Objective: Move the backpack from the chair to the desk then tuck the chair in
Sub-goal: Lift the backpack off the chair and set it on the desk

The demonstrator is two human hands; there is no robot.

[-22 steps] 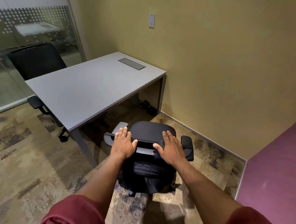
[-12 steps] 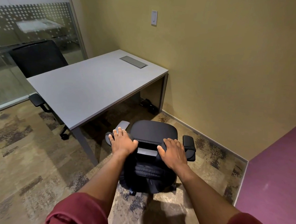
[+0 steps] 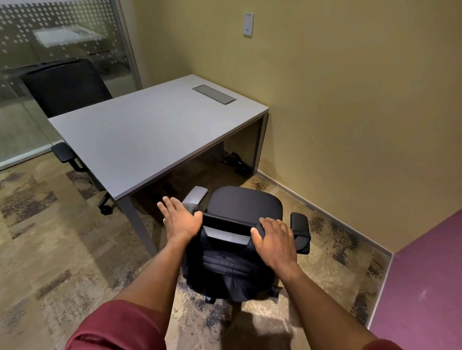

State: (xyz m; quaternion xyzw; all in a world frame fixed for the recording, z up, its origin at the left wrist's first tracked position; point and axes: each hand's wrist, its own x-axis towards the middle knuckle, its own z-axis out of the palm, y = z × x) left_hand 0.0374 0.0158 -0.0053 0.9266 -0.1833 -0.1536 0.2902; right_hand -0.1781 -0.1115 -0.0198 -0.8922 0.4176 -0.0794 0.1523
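Observation:
A black office chair (image 3: pixel 246 202) stands on the carpet just off the near right corner of the grey desk (image 3: pixel 146 133), its seat bare and turned toward the desk. A black padded backpack (image 3: pixel 227 271) hangs behind the backrest, below my hands. My left hand (image 3: pixel 180 220) lies flat on the backrest's left top corner, fingers spread out over the grey left armrest (image 3: pixel 195 197). My right hand (image 3: pixel 274 238) curls over the right top corner of the backrest. The desk top holds only a flush cable cover (image 3: pixel 214 94).
A second black chair (image 3: pixel 65 88) is tucked in at the desk's far left side, before a glass partition (image 3: pixel 44 31). The yellow wall with a switch plate (image 3: pixel 248 24) runs close on the right. A purple wall (image 3: pixel 434 265) juts in at the right. Dark items (image 3: pixel 237 161) lie under the desk.
Both hands have slid apart from the middle of the backrest top to its corners. The chair has stayed by the desk corner.

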